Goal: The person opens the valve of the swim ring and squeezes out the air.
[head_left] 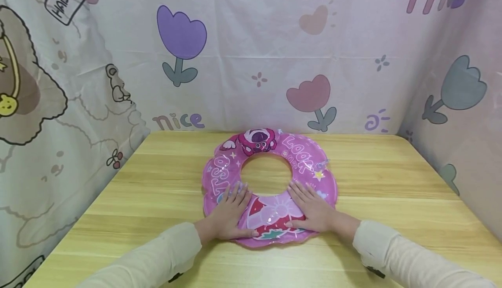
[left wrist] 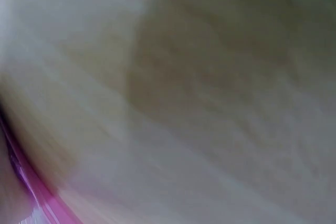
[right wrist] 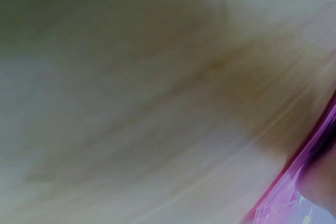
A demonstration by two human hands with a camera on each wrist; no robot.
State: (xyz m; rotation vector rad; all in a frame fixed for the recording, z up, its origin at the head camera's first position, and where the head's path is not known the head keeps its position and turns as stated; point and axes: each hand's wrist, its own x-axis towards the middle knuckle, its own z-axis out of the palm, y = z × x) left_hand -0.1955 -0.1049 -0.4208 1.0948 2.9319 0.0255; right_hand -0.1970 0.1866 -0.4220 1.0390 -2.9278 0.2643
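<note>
A pink inflatable swim ring [head_left: 270,231] lies flat on the wooden table [head_left: 157,170], printed with a bear's face, white lettering and a strawberry-and-bow picture. My left hand [head_left: 231,214] rests flat on its near left part, fingers straight and thumb pointing inward. On the near right part my right hand [head_left: 315,211] lies likewise, fingertips by the ring's inner hole. Both thumbs reach over the strawberry print. In the left wrist view only a strip of the swim ring [left wrist: 39,195] shows at the lower left corner; the right wrist view has its edge [right wrist: 289,182] at lower right.
A patterned cloth backdrop [head_left: 243,26] with tulips and hearts hangs behind the table, and more cloth runs along the left and right sides. Small clear valves [head_left: 323,164] stick up at the ring's right side. Bare wood surrounds the ring.
</note>
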